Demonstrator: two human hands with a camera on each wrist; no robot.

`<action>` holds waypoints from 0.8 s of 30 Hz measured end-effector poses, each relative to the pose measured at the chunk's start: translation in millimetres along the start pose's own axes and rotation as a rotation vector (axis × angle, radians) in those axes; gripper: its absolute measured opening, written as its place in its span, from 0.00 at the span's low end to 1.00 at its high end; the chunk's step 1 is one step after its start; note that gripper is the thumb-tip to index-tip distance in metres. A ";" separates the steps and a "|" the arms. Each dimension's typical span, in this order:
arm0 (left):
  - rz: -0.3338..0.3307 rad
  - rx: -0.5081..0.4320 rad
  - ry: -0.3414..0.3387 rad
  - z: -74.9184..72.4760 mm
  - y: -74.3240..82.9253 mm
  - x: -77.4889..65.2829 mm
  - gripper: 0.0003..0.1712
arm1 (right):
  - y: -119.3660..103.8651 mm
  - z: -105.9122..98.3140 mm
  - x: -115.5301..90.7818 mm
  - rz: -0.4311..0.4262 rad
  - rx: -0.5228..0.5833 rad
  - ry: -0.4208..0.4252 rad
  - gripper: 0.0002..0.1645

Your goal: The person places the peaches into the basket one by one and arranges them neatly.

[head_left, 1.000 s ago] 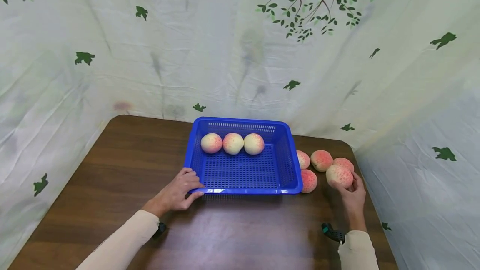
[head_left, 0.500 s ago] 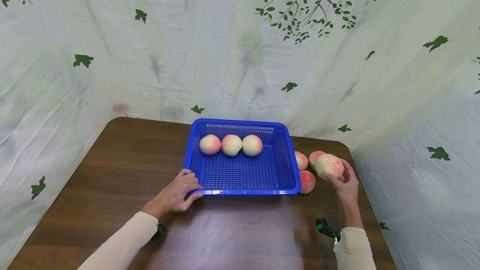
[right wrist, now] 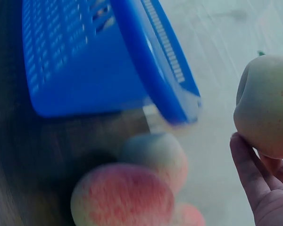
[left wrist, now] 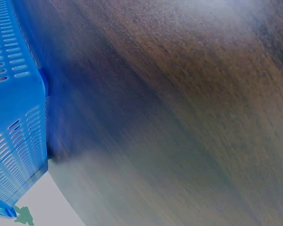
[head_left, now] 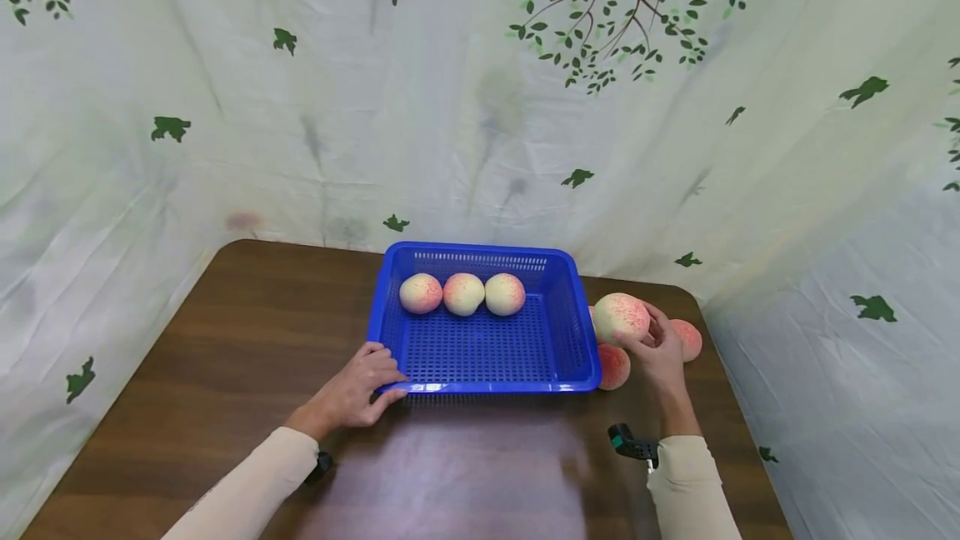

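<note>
A blue perforated plastic basket [head_left: 573, 332] stands on the table, with three pale, pink-speckled peaches [head_left: 464, 295] in a row along its far side. My left hand [head_left: 358, 386] grips the basket's near left corner, thumb at the front rim; the left wrist view shows basket wall [left wrist: 19, 122] but no fingers. Just right of the basket, my right hand [head_left: 660, 357] holds up another peach [head_left: 622, 317] by thumb and fingers. In the right wrist view this peach [right wrist: 269, 106] is above rim height, beside the basket.
Loose peaches lie on the table right of the basket: a red one [head_left: 614, 367] close to its wall, one [head_left: 687, 340] beyond my right hand, others partly hidden. A pale leaf-print curtain [head_left: 480, 107] hangs behind the brown table [head_left: 285, 307].
My right hand has lifted the peach off the group at the right and carried it left, toward the basket's right rim. My left hand stays at the basket corner.
</note>
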State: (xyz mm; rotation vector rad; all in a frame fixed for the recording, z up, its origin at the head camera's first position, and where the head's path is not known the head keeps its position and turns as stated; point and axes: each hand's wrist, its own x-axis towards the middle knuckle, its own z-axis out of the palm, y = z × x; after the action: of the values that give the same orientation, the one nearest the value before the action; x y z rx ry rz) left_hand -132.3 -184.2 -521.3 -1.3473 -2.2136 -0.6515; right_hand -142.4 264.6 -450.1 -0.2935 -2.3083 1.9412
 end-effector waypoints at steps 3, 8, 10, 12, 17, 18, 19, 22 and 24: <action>0.001 -0.003 0.010 0.9 0.7 -0.5 0.25 | -2.2 10.4 1.3 -0.015 0.033 -0.039 0.40; 0.003 -0.005 0.021 1.0 0.9 -0.5 0.28 | -5.1 30.0 6.4 -0.063 0.103 -0.118 0.39; 0.005 -0.006 0.024 1.2 0.9 -0.4 0.27 | -6.8 38.3 8.0 -0.070 0.104 -0.147 0.40; 0.007 -0.008 0.022 1.6 0.8 -0.2 0.26 | -8.7 46.9 9.3 -0.081 0.103 -0.166 0.40; 0.000 -0.005 0.005 2.4 0.0 0.3 0.23 | -9.5 69.0 12.6 -0.098 0.105 -0.186 0.40; -0.001 -0.003 0.002 2.3 -0.2 0.2 0.23 | -9.2 73.5 13.2 -0.093 0.104 -0.195 0.40; -0.002 -0.003 0.000 2.3 -0.3 0.0 0.22 | -8.7 78.0 13.9 -0.084 0.106 -0.202 0.41; 0.002 -0.007 0.005 1.9 -0.9 -0.9 0.22 | -8.5 91.6 15.2 -0.068 0.102 -0.235 0.41; 0.008 -0.011 0.012 1.7 -1.3 -1.7 0.22 | -9.0 100.3 15.5 -0.067 0.111 -0.260 0.41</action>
State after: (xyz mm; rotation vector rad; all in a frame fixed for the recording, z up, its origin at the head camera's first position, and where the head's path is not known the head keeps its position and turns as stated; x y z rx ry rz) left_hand -133.0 -184.9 -523.8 -1.3532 -2.1977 -0.6675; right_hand -179.1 169.9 -459.4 0.0494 -2.3099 2.1775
